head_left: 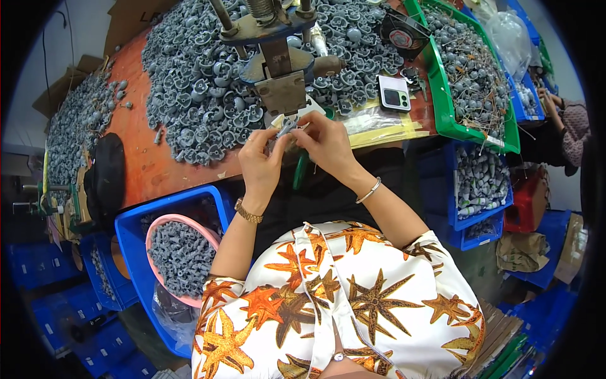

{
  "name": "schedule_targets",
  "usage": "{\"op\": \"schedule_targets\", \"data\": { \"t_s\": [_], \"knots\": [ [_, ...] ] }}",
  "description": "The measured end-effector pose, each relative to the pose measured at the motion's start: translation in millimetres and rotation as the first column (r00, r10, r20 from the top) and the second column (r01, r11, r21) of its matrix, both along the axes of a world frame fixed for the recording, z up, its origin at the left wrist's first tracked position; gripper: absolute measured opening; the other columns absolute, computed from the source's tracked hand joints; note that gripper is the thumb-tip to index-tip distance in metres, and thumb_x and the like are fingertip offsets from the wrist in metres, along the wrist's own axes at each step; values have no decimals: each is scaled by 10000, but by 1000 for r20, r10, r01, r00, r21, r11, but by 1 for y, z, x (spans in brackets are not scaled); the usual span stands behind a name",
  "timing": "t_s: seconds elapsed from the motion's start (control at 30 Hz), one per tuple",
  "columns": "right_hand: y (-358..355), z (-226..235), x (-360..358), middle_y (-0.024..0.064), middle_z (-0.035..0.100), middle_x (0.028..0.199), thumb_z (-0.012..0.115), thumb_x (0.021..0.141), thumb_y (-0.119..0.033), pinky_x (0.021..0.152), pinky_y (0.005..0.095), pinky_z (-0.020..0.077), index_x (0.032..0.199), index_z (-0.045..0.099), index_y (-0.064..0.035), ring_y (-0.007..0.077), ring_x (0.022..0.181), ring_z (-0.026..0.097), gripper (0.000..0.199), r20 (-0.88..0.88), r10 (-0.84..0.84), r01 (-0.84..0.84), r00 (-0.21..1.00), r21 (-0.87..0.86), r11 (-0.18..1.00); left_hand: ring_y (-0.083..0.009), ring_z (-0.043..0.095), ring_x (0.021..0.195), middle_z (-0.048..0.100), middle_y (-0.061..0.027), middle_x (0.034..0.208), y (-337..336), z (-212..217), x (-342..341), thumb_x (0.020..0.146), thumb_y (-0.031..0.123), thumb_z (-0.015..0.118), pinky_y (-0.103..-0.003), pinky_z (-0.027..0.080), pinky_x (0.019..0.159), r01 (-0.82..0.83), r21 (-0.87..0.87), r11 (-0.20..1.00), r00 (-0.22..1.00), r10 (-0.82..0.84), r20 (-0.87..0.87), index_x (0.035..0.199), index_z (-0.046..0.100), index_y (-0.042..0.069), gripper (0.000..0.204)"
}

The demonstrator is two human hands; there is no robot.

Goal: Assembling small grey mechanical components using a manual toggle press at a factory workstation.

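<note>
Both my hands are at the front edge of the red worktable, just below the tool head of a metal press (281, 95). A small grey plastic part (287, 128) is pinched between the fingertips of my left hand (260, 163) and my right hand (329, 148). Its far end is close to the press tool; whether it touches cannot be told, as fingers partly cover it. Behind and beside the press spreads a large heap of grey plastic half-shells (205, 95). Below my right hand hangs a green handle-like piece (301, 169).
Right of the press lie a phone (394, 93), a small fan (404, 35) and a green tray (435, 88) of wired grey parts. At lower left, a blue crate (129, 237) holds a pink basin (151, 243) of small grey parts. Another person's arm (554, 117) shows at far right.
</note>
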State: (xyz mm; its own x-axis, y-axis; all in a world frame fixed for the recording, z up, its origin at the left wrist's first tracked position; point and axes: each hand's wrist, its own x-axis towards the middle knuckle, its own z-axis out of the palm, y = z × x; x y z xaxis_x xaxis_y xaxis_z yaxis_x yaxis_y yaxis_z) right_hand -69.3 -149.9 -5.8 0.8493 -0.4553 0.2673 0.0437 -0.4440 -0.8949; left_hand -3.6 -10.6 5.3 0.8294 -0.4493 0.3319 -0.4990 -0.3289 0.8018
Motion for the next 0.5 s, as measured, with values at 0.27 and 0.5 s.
{"op": "schedule_targets", "data": {
  "t_s": [0.27,0.5],
  "knots": [
    [7,7,-2,86,624,595,686,761,-181,515,352,485,712,620,-61,266,557,630,146,-78,-104,69,992,-365,928,-111,463,570,558,-37,703,-9,-8,11,741,41,733,-250,364,518,-5,9,1000,991,4,130,903,681,21,171],
    [-57,43,12,100,675,733,633,845,-80,625,290,512,841,659,8,137,647,636,92,-187,3,-24,982,-109,994,-135,463,577,510,-42,661,-1,2,20,699,32,758,-282,349,513,64,69,996,995,-69,73,887,705,38,195]
  ]
}}
